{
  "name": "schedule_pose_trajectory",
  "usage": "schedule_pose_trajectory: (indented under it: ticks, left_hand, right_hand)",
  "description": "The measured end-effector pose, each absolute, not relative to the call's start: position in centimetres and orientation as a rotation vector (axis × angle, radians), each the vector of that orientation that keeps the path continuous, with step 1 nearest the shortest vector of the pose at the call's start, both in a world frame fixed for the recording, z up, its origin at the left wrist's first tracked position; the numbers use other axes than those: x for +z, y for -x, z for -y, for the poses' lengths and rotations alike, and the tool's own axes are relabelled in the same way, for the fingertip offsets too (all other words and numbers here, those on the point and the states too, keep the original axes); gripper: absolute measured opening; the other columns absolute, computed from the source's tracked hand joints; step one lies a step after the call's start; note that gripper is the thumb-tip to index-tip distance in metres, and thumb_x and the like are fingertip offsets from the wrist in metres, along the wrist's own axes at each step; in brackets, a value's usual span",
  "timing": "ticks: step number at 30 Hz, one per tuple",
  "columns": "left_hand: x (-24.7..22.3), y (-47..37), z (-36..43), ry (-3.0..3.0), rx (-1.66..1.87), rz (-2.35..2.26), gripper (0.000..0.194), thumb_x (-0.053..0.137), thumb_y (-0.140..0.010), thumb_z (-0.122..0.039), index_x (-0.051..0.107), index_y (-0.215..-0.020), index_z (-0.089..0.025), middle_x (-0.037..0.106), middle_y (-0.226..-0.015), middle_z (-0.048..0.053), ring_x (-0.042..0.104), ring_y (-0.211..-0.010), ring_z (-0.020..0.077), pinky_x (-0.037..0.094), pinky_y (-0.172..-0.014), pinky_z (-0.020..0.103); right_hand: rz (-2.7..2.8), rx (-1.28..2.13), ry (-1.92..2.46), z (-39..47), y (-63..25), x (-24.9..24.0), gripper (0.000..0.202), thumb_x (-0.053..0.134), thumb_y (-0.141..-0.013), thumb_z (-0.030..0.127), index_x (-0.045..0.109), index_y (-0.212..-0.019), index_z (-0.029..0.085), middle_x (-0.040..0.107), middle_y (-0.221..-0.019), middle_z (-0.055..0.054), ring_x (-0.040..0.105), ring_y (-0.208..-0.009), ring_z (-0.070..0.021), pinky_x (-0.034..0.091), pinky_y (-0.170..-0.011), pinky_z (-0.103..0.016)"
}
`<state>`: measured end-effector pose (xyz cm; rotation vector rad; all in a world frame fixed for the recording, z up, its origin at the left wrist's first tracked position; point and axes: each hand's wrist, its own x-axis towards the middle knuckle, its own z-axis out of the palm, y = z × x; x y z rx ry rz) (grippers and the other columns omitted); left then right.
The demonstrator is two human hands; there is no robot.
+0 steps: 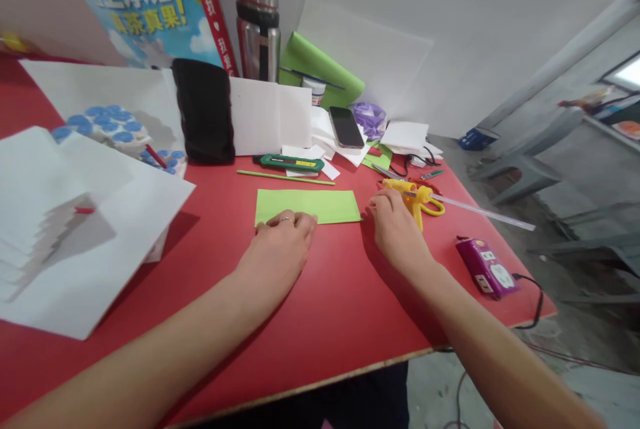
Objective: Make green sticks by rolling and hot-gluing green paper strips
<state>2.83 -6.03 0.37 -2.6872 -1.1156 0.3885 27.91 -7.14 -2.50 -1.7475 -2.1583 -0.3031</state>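
A light green paper strip (305, 202) lies flat on the red table, with a thin green edging along its near side. My left hand (287, 235), a ring on one finger, presses bent fingers on the strip's near edge; the thumb is mostly hidden. Just off the strip's right end, my right hand (395, 222) rests low over the table, fingers loosely bent, no held thing showing. Beside it lies a yellow hot glue gun (417, 212) with a clear glue stick (480, 210) sticking out its back. Beyond the paper is a thin green strip (285, 177).
A green utility knife (293, 163), black case (204, 112), phone (346, 127) and steel flask (258, 25) stand or lie farther back. White board pieces (135, 249) fill the left side. A purple power socket (487, 267) sits near the right edge, its cord hanging off.
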Motion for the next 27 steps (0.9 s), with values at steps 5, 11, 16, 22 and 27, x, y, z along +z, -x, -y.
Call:
schedule_pose_trajectory:
  ticks: [5,11,16,22,27]
  left_hand:
    - [0.5,-2.8,6.1,2.701,0.361,1.135,0.065,0.037,-0.093,0.005,0.05,-0.154,-0.014,0.063,-0.117,0.016,0.062,-0.102,0.0328,0.053,-0.063,0.039]
    - [0.8,-2.9,6.1,2.732,0.353,1.182,0.059,0.043,-0.093,0.004,0.055,-0.148,-0.015,0.065,-0.115,0.016,0.062,-0.103,0.0323,0.053,-0.065,0.037]
    - [0.6,-2.6,5.9,2.727,0.283,1.135,0.055,0.042,-0.093,0.004,0.06,-0.142,-0.014,0.066,-0.114,0.015,0.063,-0.1,0.0308,0.051,-0.062,0.035]
    - [1.1,-1.2,4.9,2.762,0.138,1.146,0.038,0.044,-0.089,0.008,0.074,-0.104,-0.01,0.067,-0.093,0.013,0.064,-0.091,0.0277,0.044,-0.056,0.031]
    - [1.6,-0.9,4.5,2.739,0.077,1.226,0.032,0.047,-0.086,0.008,0.072,-0.089,-0.012,0.068,-0.087,0.014,0.065,-0.089,0.0292,0.043,-0.054,0.032]
  right_hand:
    - [2.416,-0.332,1.347,8.7,-25.7,-1.6,0.03,0.044,-0.099,0.004,0.067,-0.115,0.014,0.068,-0.112,-0.015,0.058,-0.102,-0.0274,0.049,-0.09,-0.041]
    - [2.547,-0.348,1.422,8.0,-23.7,-2.6,0.026,0.047,-0.101,0.007,0.072,-0.106,0.012,0.07,-0.106,-0.014,0.055,-0.094,-0.0268,0.044,-0.085,-0.039]
    - [2.592,-0.276,1.508,7.6,-23.5,-2.1,0.023,0.05,-0.101,0.007,0.072,-0.103,0.012,0.069,-0.105,-0.013,0.054,-0.094,-0.0265,0.043,-0.085,-0.037]
    - [2.713,-0.259,1.563,6.9,-23.1,-0.7,0.016,0.056,-0.098,0.007,0.07,-0.095,0.013,0.067,-0.096,-0.011,0.051,-0.086,-0.0241,0.039,-0.073,-0.035]
    - [2.686,-0.305,1.578,6.9,-23.0,-0.9,0.016,0.055,-0.099,0.008,0.07,-0.097,0.013,0.067,-0.096,-0.011,0.051,-0.086,-0.0235,0.036,-0.071,-0.035]
